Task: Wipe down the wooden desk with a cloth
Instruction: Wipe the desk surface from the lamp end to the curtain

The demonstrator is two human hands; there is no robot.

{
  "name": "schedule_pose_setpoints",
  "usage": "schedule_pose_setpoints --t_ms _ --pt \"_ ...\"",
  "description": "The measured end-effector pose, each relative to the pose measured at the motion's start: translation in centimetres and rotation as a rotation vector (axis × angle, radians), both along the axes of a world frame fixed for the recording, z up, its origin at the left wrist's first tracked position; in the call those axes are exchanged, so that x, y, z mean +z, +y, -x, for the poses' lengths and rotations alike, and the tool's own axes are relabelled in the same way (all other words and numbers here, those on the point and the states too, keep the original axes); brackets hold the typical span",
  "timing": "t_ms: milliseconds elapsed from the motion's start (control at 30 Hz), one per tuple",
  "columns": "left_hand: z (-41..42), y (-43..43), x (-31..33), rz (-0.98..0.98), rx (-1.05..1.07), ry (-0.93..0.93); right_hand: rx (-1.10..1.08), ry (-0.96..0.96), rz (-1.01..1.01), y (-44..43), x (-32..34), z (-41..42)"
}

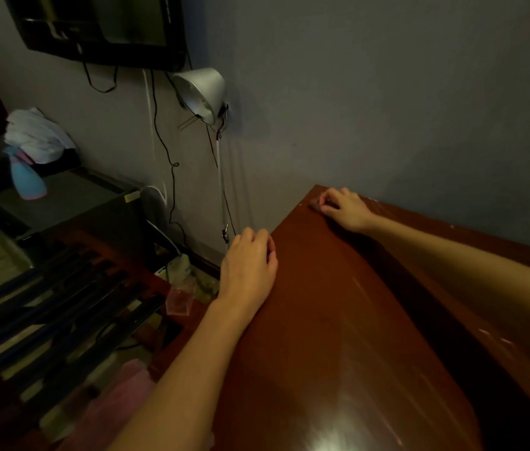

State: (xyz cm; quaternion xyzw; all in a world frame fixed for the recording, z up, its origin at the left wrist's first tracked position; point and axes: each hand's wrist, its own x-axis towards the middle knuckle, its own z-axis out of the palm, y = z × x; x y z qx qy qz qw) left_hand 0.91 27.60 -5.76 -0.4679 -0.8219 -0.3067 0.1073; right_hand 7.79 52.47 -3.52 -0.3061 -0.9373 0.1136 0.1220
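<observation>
Glossy red-brown wood of the desk [338,320] fills my view, meeting a dull grey wall [387,92]. My right hand [345,208] presses a small crumpled cloth [316,205] at the far corner, fingers curled over it so most of it is hidden. My left hand [249,265] rests on the desk's left edge, fingers loosely bent, holding nothing. Beyond it hangs a silver cone-shaped lamp [203,92].

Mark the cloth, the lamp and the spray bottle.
cloth [316,206]: head view, on its small visible grey part.
lamp [203,92]: head view, on the shade.
spray bottle [29,182]: head view, on the blue body.
</observation>
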Motion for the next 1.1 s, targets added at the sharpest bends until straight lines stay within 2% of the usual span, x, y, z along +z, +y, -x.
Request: schedule_pose_setpoints --t_ms 100,167,267,367,433,567,667,800,933,1033,1100 --pt "0.0 0.0 0.0 -0.003 -0.009 0.016 -0.153 -0.010 -0.062 -0.2 -0.4 4.2" --pt "0.0 0.0 0.1 0.002 -0.009 0.021 -0.132 -0.009 -0.099 -1.9 -0.6 6.3" --pt "0.0 -0.1 0.1 0.011 -0.013 0.013 0.083 -0.026 -0.095 -6.0 -0.8 6.5" --pt "0.0 -0.3 0.1 0.007 -0.012 0.015 0.306 0.031 -0.083 -8.1 -1.3 2.9" --pt "0.0 -0.3 0.0 0.006 -0.008 0.006 0.346 0.033 -0.068 -6.4 -1.3 -0.1" --pt "-0.1 -0.2 0.1 0.005 -0.013 0.000 0.052 0.009 -0.114 1.0 -0.7 -2.6" --pt "-0.1 0.0 0.1 0.006 -0.012 0.008 -0.150 -0.025 -0.116 3.9 -0.6 -0.1" --pt "-0.2 -0.1 0.1 0.008 -0.020 0.010 -0.195 -0.029 -0.112 2.7 -0.6 4.5" --pt "-0.2 -0.2 0.3 0.016 -0.008 0.012 0.001 -0.038 -0.113 -1.4 -0.8 5.6" --pt "-0.2 -0.3 0.3 0.017 -0.012 0.008 0.212 -0.008 -0.135 -4.2 -1.2 2.5" --pt "-0.1 -0.3 0.3 0.017 -0.010 0.000 0.277 0.013 -0.139 -3.6 -1.3 -0.4"
